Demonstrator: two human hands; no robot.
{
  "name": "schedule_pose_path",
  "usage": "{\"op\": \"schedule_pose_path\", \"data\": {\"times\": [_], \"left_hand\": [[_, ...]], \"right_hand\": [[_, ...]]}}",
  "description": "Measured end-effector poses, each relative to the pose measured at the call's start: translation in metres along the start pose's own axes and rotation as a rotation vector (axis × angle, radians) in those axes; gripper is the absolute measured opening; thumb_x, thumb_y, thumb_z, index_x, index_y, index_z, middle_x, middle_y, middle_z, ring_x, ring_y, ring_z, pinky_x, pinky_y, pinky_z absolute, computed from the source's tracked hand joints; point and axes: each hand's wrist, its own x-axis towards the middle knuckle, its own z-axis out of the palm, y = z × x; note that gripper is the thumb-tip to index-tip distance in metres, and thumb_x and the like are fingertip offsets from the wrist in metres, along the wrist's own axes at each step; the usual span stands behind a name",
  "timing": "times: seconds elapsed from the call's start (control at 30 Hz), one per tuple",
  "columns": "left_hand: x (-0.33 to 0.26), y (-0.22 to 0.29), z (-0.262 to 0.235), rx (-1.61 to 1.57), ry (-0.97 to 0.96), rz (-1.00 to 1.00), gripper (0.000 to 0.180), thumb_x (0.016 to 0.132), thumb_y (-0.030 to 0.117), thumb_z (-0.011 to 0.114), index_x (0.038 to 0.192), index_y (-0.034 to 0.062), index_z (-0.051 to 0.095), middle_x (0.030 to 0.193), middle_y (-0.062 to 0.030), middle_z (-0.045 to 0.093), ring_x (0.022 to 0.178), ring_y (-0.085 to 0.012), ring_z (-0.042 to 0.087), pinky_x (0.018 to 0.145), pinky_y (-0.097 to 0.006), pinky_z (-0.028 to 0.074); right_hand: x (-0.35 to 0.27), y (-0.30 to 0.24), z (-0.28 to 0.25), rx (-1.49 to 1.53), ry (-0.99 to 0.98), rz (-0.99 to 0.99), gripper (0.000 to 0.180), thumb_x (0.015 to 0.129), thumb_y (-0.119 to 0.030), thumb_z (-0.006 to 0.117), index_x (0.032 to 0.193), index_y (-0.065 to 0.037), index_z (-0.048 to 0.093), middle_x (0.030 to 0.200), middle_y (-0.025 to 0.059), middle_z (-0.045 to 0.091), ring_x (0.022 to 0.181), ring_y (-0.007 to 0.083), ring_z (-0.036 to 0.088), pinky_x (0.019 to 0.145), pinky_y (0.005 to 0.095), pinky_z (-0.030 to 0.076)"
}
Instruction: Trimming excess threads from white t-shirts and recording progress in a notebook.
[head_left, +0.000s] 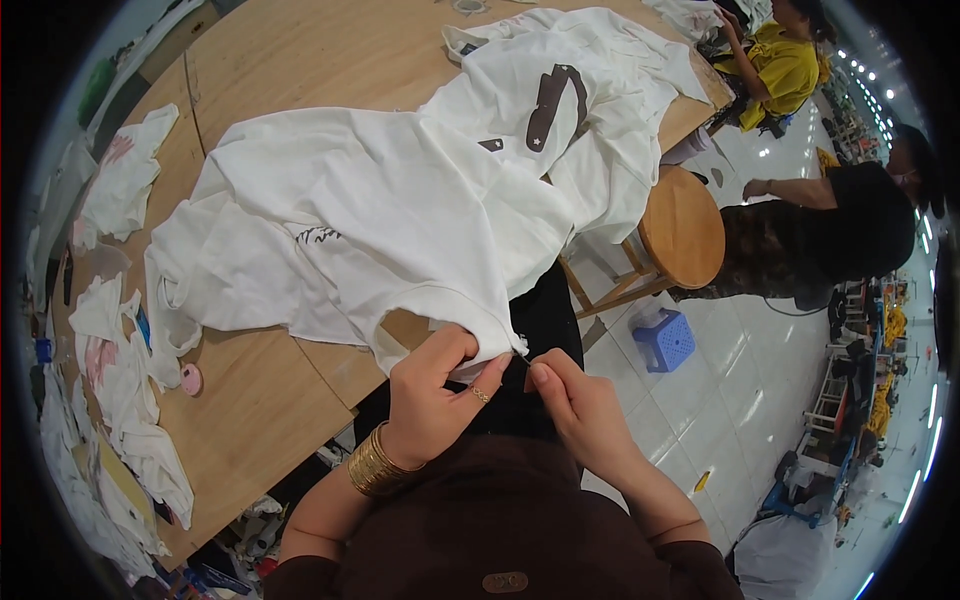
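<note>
A white garment [400,215] with a ribbed opening lies across the table and hangs over its near edge toward my lap. My left hand [432,385], with a ring and gold bangles at the wrist, pinches the garment's edge beside that opening. Close to its right, my right hand [575,400] is closed in a pinch around a thin dark tool [526,359], whose tip meets the cloth edge by my left fingertips. Most of the tool is hidden in the fingers, so its kind is unclear. Another white garment piece with a dark print [555,105] lies beyond.
The wooden table [270,375] carries white scraps [125,390] on the left and a small pink round object [191,379]. At right stand a wooden stool [682,228] and a blue plastic stool [664,342]. A person in black [855,225] and one in yellow [780,70] are nearby.
</note>
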Motion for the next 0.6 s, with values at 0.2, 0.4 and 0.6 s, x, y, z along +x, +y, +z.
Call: {"op": "schedule_pose_path", "data": {"times": [0.2,0.4,0.6], "left_hand": [[0.0018,0.0015,-0.0001,0.03,-0.002,0.044,0.014,0.074,0.003,0.07,0.078,0.0012,0.056,0.071,-0.0076,0.055,0.058,-0.0194,0.054,0.054,-0.026,0.043],[0.0012,-0.0024,0.0014,-0.047,-0.008,-0.023,0.014,0.074,0.003,0.069,0.076,0.001,0.055,0.069,-0.0077,0.054,0.058,-0.0187,0.053,0.054,-0.025,0.042],[0.0016,-0.0027,0.0025,-0.061,0.002,-0.03,0.015,0.073,0.003,0.07,0.076,0.0009,0.055,0.069,-0.0077,0.054,0.057,-0.0179,0.052,0.054,-0.025,0.042]], "right_hand": [[0.0012,0.003,0.0018,-0.011,0.017,-0.035,0.021,0.095,-0.025,0.045,0.092,-0.005,0.051,0.06,0.0156,0.053,0.057,0.0339,0.056,0.051,0.0384,0.041],[0.0022,0.0017,0.0008,0.045,0.025,0.024,0.021,0.095,-0.024,0.045,0.092,-0.004,0.051,0.063,0.0151,0.054,0.057,0.0321,0.057,0.052,0.0363,0.042],[0.0015,0.0009,-0.0014,0.09,-0.011,0.022,0.022,0.096,-0.024,0.043,0.091,-0.004,0.051,0.066,0.0155,0.056,0.059,0.0323,0.057,0.054,0.0358,0.043]]}}
